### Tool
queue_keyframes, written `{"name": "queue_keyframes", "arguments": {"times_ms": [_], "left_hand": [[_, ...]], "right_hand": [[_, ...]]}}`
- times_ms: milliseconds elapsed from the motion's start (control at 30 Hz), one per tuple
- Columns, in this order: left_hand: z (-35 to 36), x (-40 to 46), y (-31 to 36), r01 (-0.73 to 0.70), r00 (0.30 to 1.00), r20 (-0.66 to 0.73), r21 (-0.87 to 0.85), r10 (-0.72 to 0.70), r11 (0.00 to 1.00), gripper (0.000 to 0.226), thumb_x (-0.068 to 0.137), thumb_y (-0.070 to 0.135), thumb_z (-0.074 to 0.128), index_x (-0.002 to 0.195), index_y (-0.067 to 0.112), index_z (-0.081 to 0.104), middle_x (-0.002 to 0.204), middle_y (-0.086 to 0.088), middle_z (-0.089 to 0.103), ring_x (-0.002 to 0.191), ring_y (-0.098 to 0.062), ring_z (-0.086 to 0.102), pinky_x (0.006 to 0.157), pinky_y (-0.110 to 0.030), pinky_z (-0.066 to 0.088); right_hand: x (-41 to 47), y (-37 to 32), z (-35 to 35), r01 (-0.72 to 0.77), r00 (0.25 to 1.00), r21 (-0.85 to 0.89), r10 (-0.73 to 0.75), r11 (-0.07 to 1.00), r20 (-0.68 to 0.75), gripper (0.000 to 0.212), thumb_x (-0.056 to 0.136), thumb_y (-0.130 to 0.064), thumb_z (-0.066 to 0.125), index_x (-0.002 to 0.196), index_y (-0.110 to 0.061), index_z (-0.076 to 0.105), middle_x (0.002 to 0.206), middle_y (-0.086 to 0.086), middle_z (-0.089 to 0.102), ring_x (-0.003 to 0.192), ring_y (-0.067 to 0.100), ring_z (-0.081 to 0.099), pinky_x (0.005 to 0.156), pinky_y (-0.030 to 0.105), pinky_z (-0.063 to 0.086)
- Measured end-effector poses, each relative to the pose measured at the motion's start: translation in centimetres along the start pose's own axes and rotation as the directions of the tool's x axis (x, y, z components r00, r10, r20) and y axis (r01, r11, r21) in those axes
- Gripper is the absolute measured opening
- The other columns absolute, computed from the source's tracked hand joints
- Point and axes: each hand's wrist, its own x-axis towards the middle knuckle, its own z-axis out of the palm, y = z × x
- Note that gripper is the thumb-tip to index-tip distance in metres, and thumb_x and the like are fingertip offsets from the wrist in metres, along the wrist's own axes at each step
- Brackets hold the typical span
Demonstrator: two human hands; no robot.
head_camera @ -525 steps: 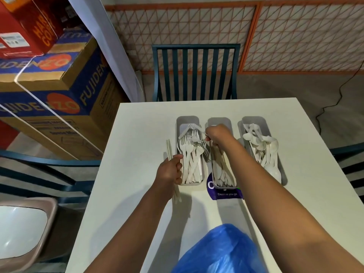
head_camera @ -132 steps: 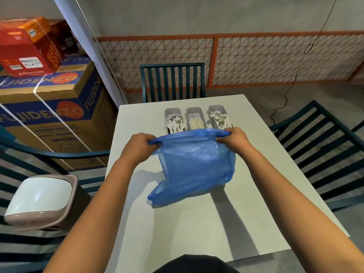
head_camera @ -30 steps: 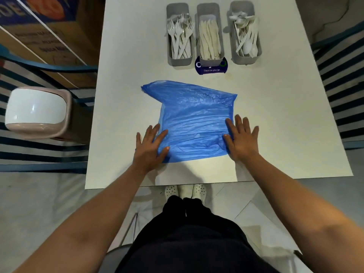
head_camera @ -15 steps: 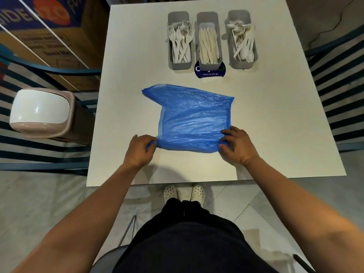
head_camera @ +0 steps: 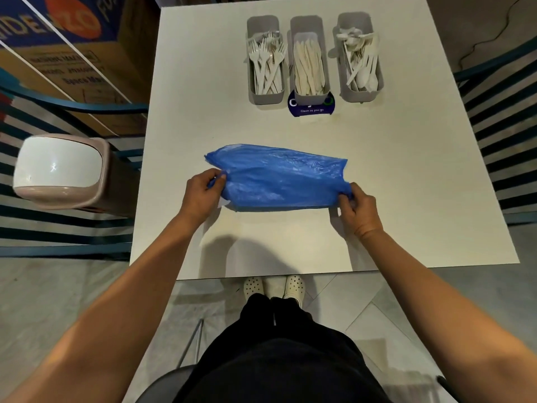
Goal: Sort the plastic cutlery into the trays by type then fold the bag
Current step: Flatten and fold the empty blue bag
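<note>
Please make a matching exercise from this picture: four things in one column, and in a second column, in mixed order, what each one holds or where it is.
Things:
1. left tray
2. middle tray
3. right tray
4. blue bag

States:
A. holds white spoons
B. gripped at both ends by the left hand and right hand
C. holds white forks
D. holds white knives

Pairs: 1-C, 2-D, 3-A, 4-B
</note>
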Motion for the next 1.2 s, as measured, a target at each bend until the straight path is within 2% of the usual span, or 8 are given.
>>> {"name": "queue_keyframes", "arguments": {"times_ms": [167, 533, 667, 800, 933, 1000, 1100, 1200], "left_hand": [[0.4, 2.8, 1.0, 0.028, 0.998, -0.059, 0.093, -0.022, 0.995, 0.025, 0.097, 0.025, 0.047, 0.097, 0.006, 0.063, 0.081, -0.005, 0.061, 0.068, -0.016, 0.06, 0.057, -0.018, 0.046], [2.0, 9.4, 3.3, 0.07, 0.997, -0.068, 0.413, -0.046, 0.908, 0.036, 0.094, 0.038, 0.044, 0.109, 0.013, 0.065, 0.104, -0.012, 0.068, 0.094, -0.032, 0.062, 0.079, -0.035, 0.048], [2.7, 10.9, 3.7, 0.048, 0.998, 0.018, 0.461, -0.064, 0.886, 0.036, 0.095, 0.037, 0.045, 0.11, 0.011, 0.066, 0.108, -0.013, 0.067, 0.096, -0.031, 0.062, 0.083, -0.035, 0.048], [2.6, 11.3, 3.4, -0.056, 0.991, 0.131, 0.466, -0.007, 0.883, 0.029, 0.092, 0.029, 0.052, 0.103, 0.007, 0.067, 0.111, -0.011, 0.064, 0.1, -0.029, 0.06, 0.081, -0.029, 0.044], [2.2, 11.6, 2.8, -0.072, 0.945, 0.327, 0.207, 0.0, 0.976, 0.037, 0.094, 0.019, 0.052, 0.129, 0.007, 0.052, 0.126, 0.0, 0.054, 0.116, -0.018, 0.053, 0.091, -0.016, 0.035], [2.1, 12.1, 2.4, -0.053, 0.929, 0.369, 0.225, -0.035, 0.973, 0.035, 0.097, 0.026, 0.046, 0.125, 0.007, 0.056, 0.133, -0.005, 0.053, 0.121, -0.021, 0.05, 0.097, -0.022, 0.035], [2.2, 12.9, 2.3, -0.113, 0.925, 0.378, 0.381, -0.043, 0.918, 0.049, 0.091, 0.042, 0.031, 0.101, 0.003, 0.059, 0.108, -0.019, 0.062, 0.103, -0.036, 0.056, 0.089, -0.041, 0.042], [2.6, 13.8, 2.2, -0.344, 0.913, 0.384, 0.543, 0.138, 0.766, 0.044, 0.089, 0.038, 0.032, 0.101, 0.007, 0.062, 0.138, -0.011, 0.048, 0.129, -0.03, 0.039, 0.104, -0.04, 0.029]], "right_hand": [[1.9, -0.3, 0.5, -0.113, 0.993, 0.093, 0.115, 0.989, -0.026, 0.011, 0.097, -0.014, 0.044, 0.098, -0.009, 0.054, 0.077, -0.002, 0.052, 0.065, 0.001, 0.046, 0.06, 0.006, 0.039], [5.7, -0.7, 1.3, -0.254, 0.958, 0.031, 0.256, 0.967, -0.127, 0.02, 0.098, -0.021, 0.041, 0.089, -0.007, 0.052, 0.079, 0.004, 0.053, 0.072, 0.019, 0.049, 0.054, 0.014, 0.035], [6.2, -0.6, 2.0, -0.214, 0.939, -0.187, 0.149, 0.959, -0.31, 0.04, 0.089, -0.031, 0.053, 0.123, -0.009, 0.049, 0.117, 0.008, 0.057, 0.101, 0.025, 0.053, 0.08, 0.033, 0.043], [7.3, -0.3, 2.9, -0.193, 0.956, -0.321, 0.104, 0.927, -0.274, 0.07, 0.081, -0.047, 0.046, 0.143, -0.016, 0.033, 0.144, 0.007, 0.04, 0.126, 0.029, 0.041, 0.101, 0.042, 0.033], [7.9, 0.2, 3.5, -0.214, 0.948, -0.345, 0.109, 0.914, -0.299, 0.057, 0.083, -0.04, 0.037, 0.135, -0.017, 0.043, 0.131, 0.004, 0.053, 0.123, 0.028, 0.043, 0.1, 0.04, 0.029], [8.1, 0.4, 3.7, -0.209, 0.941, -0.325, 0.099, 0.922, -0.325, 0.047, 0.085, -0.034, 0.036, 0.123, -0.013, 0.052, 0.123, 0.005, 0.057, 0.118, 0.028, 0.045, 0.098, 0.039, 0.029], [8.3, 0.7, 3.9, -0.183, 0.936, -0.298, 0.073, 0.937, -0.344, 0.031, 0.088, -0.024, 0.038, 0.106, -0.008, 0.057, 0.109, 0.007, 0.061, 0.108, 0.027, 0.049, 0.095, 0.034, 0.029], [8.5, 0.7, 3.9, -0.151, 0.936, -0.272, 0.049, 0.95, -0.349, 0.02, 0.091, -0.012, 0.042, 0.098, -0.004, 0.058, 0.102, 0.01, 0.062, 0.102, 0.029, 0.051, 0.095, 0.034, 0.029]]}}
